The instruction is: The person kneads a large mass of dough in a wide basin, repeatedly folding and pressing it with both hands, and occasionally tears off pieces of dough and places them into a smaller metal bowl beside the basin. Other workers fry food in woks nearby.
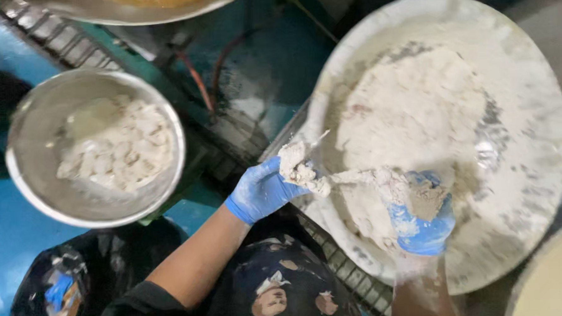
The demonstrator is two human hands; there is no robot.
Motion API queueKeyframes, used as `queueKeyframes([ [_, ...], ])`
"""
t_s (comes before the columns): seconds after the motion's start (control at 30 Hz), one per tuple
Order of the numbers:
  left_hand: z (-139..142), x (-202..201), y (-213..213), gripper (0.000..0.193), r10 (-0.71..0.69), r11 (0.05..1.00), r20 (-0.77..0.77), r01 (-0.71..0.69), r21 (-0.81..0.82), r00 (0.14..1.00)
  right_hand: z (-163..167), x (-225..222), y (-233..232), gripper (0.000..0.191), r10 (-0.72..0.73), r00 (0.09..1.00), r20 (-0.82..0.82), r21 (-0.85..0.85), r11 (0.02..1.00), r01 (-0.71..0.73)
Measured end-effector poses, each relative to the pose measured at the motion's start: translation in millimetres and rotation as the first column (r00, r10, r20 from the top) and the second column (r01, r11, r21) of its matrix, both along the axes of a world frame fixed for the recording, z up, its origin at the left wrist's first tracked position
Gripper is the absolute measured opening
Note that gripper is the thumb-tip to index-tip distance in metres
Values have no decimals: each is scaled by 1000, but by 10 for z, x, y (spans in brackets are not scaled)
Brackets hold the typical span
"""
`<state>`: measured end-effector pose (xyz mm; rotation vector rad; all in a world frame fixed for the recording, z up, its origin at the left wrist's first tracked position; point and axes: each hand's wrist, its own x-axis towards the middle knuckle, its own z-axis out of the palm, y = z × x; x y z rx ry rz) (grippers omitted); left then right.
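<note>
Flour cakes the right hand, so its fingers are hard to make out; it seems cupped around flour over the tray. At the tray's left rim, the left hand pinches a floured piece.

bowl left, pieces in it | tray right, flour in it | hands over tray's near edge

gloves: blue rubbery, flour-dusted
bowl: shiny smooth metal
pan: metal, matt under flour
flour: dry, powdery, clumpy
</note>
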<state>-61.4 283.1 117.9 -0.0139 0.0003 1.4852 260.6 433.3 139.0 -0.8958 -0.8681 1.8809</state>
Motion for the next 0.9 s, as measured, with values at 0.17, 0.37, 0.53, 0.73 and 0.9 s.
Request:
queueKeyframes([
  [0.17,-707,-629,-681,53,253,920,-213,-303,-249,944,-40,-1502,-155,36,422,903,-84,-101,898,-429],
  [0.37,-1904,-1686,-1722,52,-231,472,-922,-793,-386,311,-344,-3467,-900,40,739,616,-274,-254,562,-787],
  [0.53,-2297,-2327,-2424,45,-387,222,-920,-962,-160,64,-751,-4360,-1340,39,936,335,108,-321,352,-880],
  [0.73,-2289,-2680,-2797,41,-731,52,-632,-901,-430,259,-1155,-4702,-1475,37,848,279,451,-292,436,-851],
  [0.9,-2381,-2822,-2789,49,-524,131,-845,-971,-202,105,-1066,-4642,-1486,45,857,390,336,-113,448,-887],
])
